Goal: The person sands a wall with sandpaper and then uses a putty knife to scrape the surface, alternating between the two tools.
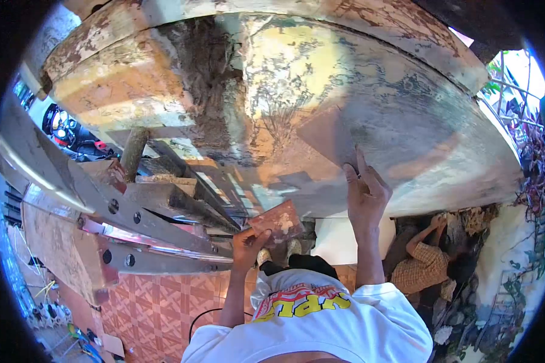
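A large curved panel (pixel 297 72), patched with worn cream, orange and grey paint, fills the upper view. My right hand (pixel 369 193) reaches up to it, pinching a thin, flat brownish square spreader (pixel 326 134) that lies against or very close to the surface. A blurred grey area lies beside the spreader. Lower down, my left hand (pixel 247 248) is closed on the edge of a reddish rectangular plate (pixel 278 221), which has a pale smear on its face. The plate is held below the panel, apart from it.
Metal rails with bolt holes (pixel 60 175) run along the left, near wooden beams (pixel 175 196). A person in a checked shirt (pixel 427 266) crouches at the lower right by a rough wall (pixel 521 242). Red patterned tiles (pixel 169 302) cover the floor. A motorbike (pixel 63 127) stands at far left.
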Demonstrator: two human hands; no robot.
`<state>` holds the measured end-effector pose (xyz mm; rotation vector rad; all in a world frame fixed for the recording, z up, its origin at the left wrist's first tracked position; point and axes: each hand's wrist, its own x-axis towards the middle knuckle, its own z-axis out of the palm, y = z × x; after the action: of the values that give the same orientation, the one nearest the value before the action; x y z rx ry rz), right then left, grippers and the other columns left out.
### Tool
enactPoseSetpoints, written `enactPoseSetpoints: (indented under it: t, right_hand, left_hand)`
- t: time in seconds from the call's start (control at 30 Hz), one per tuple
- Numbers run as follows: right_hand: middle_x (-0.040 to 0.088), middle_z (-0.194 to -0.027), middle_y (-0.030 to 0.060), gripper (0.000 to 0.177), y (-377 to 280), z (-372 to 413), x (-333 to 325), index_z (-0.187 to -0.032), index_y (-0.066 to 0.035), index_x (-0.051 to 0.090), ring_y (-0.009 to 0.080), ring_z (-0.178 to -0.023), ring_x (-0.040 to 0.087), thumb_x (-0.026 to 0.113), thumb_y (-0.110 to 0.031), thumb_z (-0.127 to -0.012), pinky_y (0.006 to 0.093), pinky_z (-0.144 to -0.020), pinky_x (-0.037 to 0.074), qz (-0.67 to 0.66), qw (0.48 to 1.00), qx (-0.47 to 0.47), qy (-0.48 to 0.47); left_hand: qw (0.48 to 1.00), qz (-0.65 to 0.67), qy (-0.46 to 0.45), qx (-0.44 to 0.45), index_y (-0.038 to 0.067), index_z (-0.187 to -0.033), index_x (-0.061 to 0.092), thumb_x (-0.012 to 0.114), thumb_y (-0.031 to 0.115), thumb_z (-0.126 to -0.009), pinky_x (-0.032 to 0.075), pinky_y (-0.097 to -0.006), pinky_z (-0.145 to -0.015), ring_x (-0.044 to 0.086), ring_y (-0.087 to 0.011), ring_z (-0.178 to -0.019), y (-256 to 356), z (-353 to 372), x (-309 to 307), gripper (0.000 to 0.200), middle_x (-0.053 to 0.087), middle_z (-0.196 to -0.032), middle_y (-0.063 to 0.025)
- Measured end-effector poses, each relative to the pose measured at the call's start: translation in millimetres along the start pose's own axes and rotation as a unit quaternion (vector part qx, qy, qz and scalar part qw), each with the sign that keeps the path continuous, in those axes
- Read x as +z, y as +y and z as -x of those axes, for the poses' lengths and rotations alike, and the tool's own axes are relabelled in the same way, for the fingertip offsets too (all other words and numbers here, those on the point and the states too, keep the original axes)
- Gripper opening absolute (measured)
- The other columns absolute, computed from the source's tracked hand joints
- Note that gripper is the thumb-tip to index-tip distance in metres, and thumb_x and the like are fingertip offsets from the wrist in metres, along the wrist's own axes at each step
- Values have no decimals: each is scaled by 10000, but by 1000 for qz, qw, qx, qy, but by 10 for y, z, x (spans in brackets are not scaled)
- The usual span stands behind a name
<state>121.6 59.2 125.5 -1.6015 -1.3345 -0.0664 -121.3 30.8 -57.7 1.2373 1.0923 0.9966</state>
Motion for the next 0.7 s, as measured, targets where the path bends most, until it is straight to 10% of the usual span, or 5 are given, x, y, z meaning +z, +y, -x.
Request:
enactPoseSetpoints:
  t: [0.7]
  right_hand:
    - [536,-684,11,404,184,278,235,-1278,-26,592,65,-578,370,673,-70,-884,232,-507,339,2,999,-16,38]
  left_hand:
    - [995,65,73,9,6,-764,648,717,102,-862,358,-197,-595,432,-11,-670,64,113,185,154,528,-700,79]
